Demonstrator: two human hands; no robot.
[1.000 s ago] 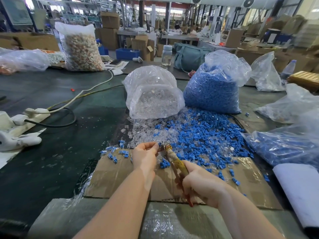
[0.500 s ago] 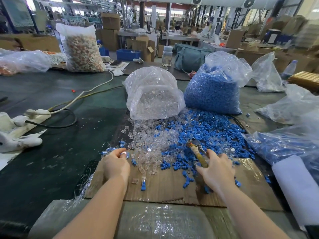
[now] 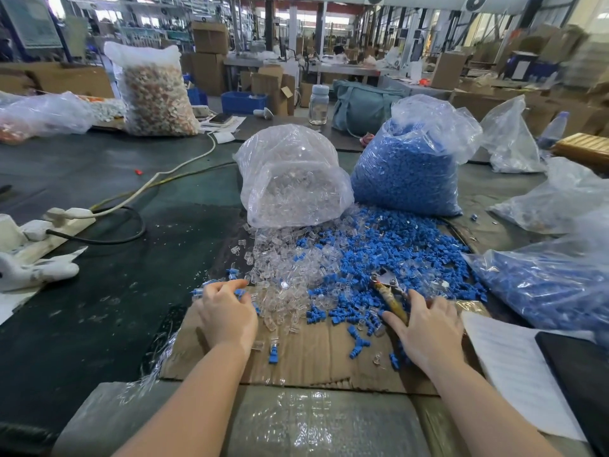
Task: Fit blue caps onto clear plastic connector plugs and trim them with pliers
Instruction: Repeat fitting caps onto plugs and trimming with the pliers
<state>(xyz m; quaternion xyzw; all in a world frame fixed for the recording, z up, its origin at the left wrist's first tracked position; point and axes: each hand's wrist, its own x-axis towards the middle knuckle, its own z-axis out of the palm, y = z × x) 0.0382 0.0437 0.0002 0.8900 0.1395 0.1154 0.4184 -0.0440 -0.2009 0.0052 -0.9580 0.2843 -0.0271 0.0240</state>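
Loose blue caps [image 3: 389, 249] and clear plugs [image 3: 283, 275] (mingled heaps) cover the cardboard [image 3: 313, 361] on the bench. Left hand [image 3: 225, 313] rests flat, released; right hand [image 3: 428, 328] grasps pliers [image 3: 389, 291]. Bags behind.

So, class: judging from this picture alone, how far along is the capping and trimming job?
Done: a few capped pieces lie by the left hand, and the bag at far right may hold more. In hand: the left hand reaches into the clear plugs; the right hand rests on the pliers. Left: big loose piles and two nearly full bags.
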